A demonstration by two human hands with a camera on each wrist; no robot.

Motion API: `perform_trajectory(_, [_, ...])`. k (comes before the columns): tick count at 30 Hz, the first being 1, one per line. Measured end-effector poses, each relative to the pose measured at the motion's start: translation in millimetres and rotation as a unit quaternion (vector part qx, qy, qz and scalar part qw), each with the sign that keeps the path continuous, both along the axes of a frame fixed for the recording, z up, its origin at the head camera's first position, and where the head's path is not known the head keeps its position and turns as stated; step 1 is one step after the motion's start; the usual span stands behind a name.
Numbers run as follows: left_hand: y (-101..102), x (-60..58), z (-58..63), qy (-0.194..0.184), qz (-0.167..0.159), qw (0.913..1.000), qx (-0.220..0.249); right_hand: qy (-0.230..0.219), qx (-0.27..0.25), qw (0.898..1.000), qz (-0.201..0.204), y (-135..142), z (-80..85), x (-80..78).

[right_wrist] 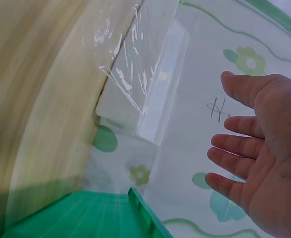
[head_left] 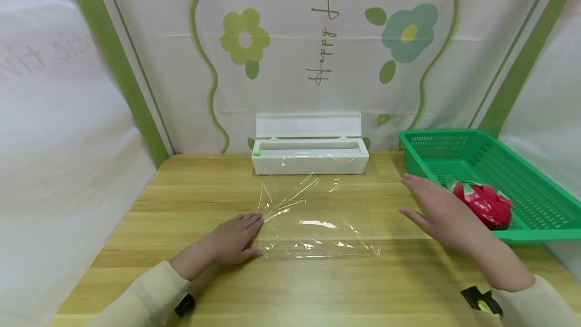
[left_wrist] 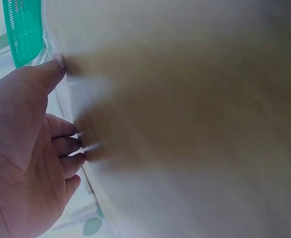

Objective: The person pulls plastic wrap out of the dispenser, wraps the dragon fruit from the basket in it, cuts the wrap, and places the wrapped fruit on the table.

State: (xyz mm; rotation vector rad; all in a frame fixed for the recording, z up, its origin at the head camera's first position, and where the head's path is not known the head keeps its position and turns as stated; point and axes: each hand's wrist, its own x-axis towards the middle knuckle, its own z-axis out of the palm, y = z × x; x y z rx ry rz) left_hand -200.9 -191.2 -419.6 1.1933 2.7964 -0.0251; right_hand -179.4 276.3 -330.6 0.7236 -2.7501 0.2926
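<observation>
A sheet of clear plastic wrap (head_left: 317, 216) lies spread over the wooden table, running from the front of a white cling-film dispenser (head_left: 310, 163) whose lid stands raised. At the sheet's left edge my left hand (head_left: 238, 238) touches it with fingertips on the table, fingers extended. In the left wrist view the thumb (left_wrist: 48, 74) and fingers meet the tabletop. My right hand (head_left: 447, 213) hovers right of the sheet, holding nothing, its fingers straight and thumb apart. The right wrist view shows its bare palm (right_wrist: 279, 163) and the film crossing the dispenser's front.
To the right stands a green plastic basket (head_left: 540, 165) with a red dragon fruit (head_left: 487, 206) in it, close beside my right hand. Behind the table hangs a white curtain (head_left: 290, 79) with flowers and lettering. A small green piece (head_left: 256, 153) sits at the dispenser's left end.
</observation>
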Motion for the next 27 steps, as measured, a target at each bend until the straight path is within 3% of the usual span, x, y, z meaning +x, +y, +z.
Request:
perform_trajectory(9, [-1.0,-0.3,-5.0,0.001,0.008,1.0,-0.004,0.042,-0.016,0.998,-0.033,31.5,13.2,-8.6])
perform_trajectory(16, [-0.4,0.4,-3.8,-0.005,0.013,0.9999,-0.002,-0.019,-0.027,0.993,-0.112,60.8,20.3,-18.7])
perform_trajectory(27, [0.6,0.6,-3.3,-0.005,0.007,1.0,-0.001,-0.128,-0.035,0.978,-0.164,108.9,2.5,-41.4])
